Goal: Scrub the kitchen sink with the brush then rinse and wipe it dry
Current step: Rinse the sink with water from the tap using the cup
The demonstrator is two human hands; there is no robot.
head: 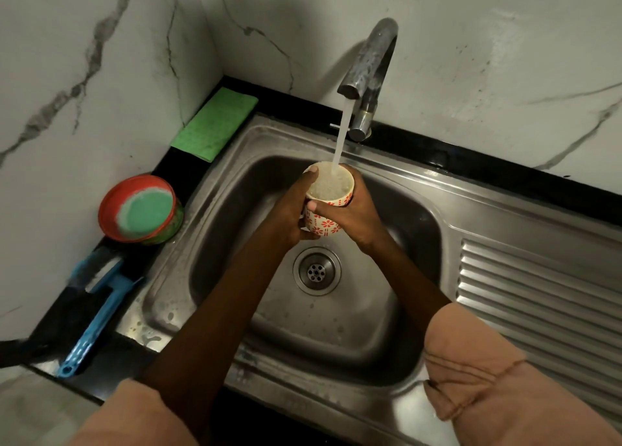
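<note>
Both hands gripped white ceramic cup with red flower pattern (328, 206) over stainless steel sink basin (370, 327); left hand (289, 215) fingers curled round its side, right hand (353, 215) fingers wrapped round far side, thumb across front. Water stream (340, 135) from chrome tap (370, 65) ran into cup, full to brim. Blue plastic long-handled brush (97, 311) lay on black tabletop (111, 361) at 9 o'clock of basin, untouched. Green cloth (215, 124) at 11 o'clock. Round red tub with green soap (141, 208) between cloth and brush.
</note>
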